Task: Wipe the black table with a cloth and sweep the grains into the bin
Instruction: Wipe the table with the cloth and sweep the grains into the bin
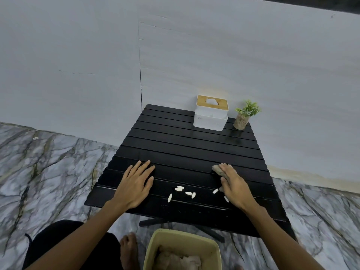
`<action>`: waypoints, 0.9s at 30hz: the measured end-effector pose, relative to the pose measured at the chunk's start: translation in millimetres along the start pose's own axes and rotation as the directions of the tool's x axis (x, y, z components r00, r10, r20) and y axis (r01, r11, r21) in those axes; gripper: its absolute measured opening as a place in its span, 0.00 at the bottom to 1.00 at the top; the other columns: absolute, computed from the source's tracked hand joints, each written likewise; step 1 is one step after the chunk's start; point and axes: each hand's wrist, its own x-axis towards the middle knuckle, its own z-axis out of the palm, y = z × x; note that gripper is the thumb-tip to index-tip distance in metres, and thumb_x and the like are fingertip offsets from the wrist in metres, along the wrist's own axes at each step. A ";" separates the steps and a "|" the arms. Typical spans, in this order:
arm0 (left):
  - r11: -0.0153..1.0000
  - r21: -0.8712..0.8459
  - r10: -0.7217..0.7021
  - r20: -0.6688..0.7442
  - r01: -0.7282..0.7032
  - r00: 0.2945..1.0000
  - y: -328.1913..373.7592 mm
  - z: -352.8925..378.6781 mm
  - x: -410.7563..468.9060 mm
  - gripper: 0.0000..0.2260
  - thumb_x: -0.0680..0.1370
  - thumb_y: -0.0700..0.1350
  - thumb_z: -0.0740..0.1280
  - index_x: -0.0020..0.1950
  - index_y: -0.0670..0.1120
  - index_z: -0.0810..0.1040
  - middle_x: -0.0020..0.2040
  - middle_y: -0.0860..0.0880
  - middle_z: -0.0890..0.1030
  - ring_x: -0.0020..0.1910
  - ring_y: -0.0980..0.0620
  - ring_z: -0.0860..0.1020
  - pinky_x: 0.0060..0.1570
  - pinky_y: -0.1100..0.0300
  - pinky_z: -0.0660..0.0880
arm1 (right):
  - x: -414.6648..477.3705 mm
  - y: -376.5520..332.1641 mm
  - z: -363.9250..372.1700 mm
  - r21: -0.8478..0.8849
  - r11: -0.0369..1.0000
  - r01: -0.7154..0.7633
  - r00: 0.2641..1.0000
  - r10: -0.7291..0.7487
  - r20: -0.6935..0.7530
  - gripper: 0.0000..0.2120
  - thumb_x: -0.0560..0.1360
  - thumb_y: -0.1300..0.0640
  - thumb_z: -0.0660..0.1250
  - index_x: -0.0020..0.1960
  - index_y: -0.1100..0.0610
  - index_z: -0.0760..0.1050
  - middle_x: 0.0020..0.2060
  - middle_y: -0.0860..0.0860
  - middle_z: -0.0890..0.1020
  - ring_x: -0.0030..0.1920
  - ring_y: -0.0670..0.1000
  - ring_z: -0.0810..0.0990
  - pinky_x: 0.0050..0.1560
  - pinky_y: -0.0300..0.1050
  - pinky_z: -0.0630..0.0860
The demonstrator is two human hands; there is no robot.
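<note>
A black slatted table point(187, 149) stands against the wall. Several white grains point(182, 191) lie near its front edge, between my hands. My left hand point(134, 184) rests flat on the table's front left, fingers spread, holding nothing. My right hand point(233, 182) presses down on a grey-brown cloth point(217, 169) at the front right; only the cloth's far end shows past my fingers. A pale green bin point(216, 248) stands on the floor just below the table's front edge, with crumpled material inside.
A white tissue box point(211, 118) with a wooden lid and a small potted plant point(243, 117) stand at the table's far right. My bare foot point(129, 248) is on the marble floor left of the bin. The table's crossed legs point(155, 222) show under its front.
</note>
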 end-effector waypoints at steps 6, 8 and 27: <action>1.000 -0.001 -0.013 -0.001 0.013 1.000 5.1 0.2 -5.4 0.28 0.80 0.60 0.44 0.75 0.50 0.66 0.76 0.50 0.64 0.77 0.48 0.56 0.75 0.51 0.50 | -24.4 -45.7 20.8 0.084 0.988 0.133 0.988 -0.139 0.070 0.21 0.83 0.62 0.58 0.75 0.52 0.67 0.75 0.51 0.69 0.76 0.49 0.65 0.71 0.35 0.65; 1.000 -0.004 -0.017 0.002 0.017 1.000 5.6 -0.4 -6.2 0.29 0.80 0.60 0.44 0.75 0.50 0.67 0.76 0.49 0.64 0.77 0.48 0.57 0.75 0.50 0.51 | -31.9 -65.0 30.2 0.164 0.969 0.187 0.970 -0.209 0.128 0.20 0.84 0.61 0.57 0.75 0.52 0.67 0.74 0.50 0.70 0.76 0.45 0.64 0.71 0.30 0.62; 1.000 -0.006 -0.010 -0.001 0.010 1.000 12.3 -2.5 -24.6 0.28 0.80 0.59 0.45 0.74 0.49 0.67 0.76 0.49 0.65 0.77 0.47 0.58 0.75 0.49 0.53 | -78.1 -23.7 6.2 -0.038 0.992 -0.124 0.977 0.116 -0.179 0.22 0.82 0.64 0.58 0.76 0.58 0.66 0.75 0.56 0.69 0.78 0.56 0.61 0.72 0.64 0.67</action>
